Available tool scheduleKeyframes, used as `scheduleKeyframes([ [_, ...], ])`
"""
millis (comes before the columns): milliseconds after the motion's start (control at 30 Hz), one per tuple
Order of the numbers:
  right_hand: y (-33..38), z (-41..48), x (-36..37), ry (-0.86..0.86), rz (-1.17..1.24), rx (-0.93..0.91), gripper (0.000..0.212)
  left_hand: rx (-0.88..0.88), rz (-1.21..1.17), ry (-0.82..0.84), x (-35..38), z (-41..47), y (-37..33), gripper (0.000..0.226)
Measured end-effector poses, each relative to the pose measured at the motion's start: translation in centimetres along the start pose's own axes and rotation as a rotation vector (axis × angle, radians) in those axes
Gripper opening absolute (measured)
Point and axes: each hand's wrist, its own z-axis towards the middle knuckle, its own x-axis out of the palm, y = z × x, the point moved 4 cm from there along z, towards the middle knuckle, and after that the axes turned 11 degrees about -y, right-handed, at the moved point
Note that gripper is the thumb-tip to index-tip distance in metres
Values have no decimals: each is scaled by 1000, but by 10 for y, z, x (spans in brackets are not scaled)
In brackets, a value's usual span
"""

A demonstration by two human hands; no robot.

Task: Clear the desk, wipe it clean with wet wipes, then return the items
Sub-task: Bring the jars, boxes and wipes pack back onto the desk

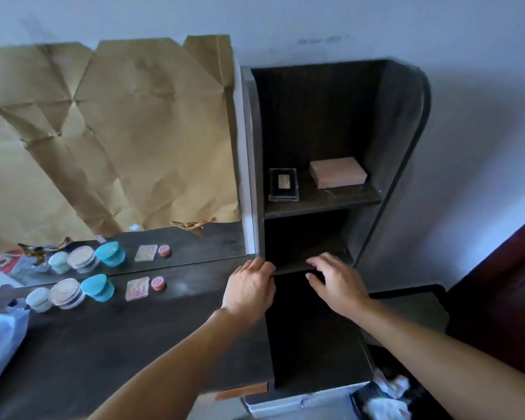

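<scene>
Reaching both hands to lower shelf (pixel 311 262); fingers (pixel 256 266) spread, empty; wipes pack (pixel 0 344) far left.

A home bedroom is showing here: a dark dressing surface (pixel 134 338) is carrying cosmetic jars (pixel 67 294) below a paper-covered mirror (pixel 109 140), beside open shelves (pixel 322 201).

Dark matt wood-grain desk (pixel 109 344) under left-hand fingers (pixel 256 268); creased brown paper (pixel 119 131) beyond; glossy plastic wipes pack (pixel 0 344) far left of them.
</scene>
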Motion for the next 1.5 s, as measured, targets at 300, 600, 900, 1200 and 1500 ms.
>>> scheduleKeyframes([
  [300, -28, 74, -93, -346, -27, -69, 25, -26, -25, -211, -21, 105, -61, 29],
  [600, -48, 171, -91, -102, -259, -23, 53, -270, 67, 97, 13, 166, -40, 49],
  [900, -65, 212, -70, 283, -319, 95, 79, -295, 70, 3, 27, 168, -31, 41],
  [1200, -54, 198, -82, 290, -356, 23, 61, -229, 157, -17, 13, 151, -46, 42],
  [1500, -54, 190, -93, 308, -339, -69, 60, -251, 104, -69, -14, 106, -70, 49],
])
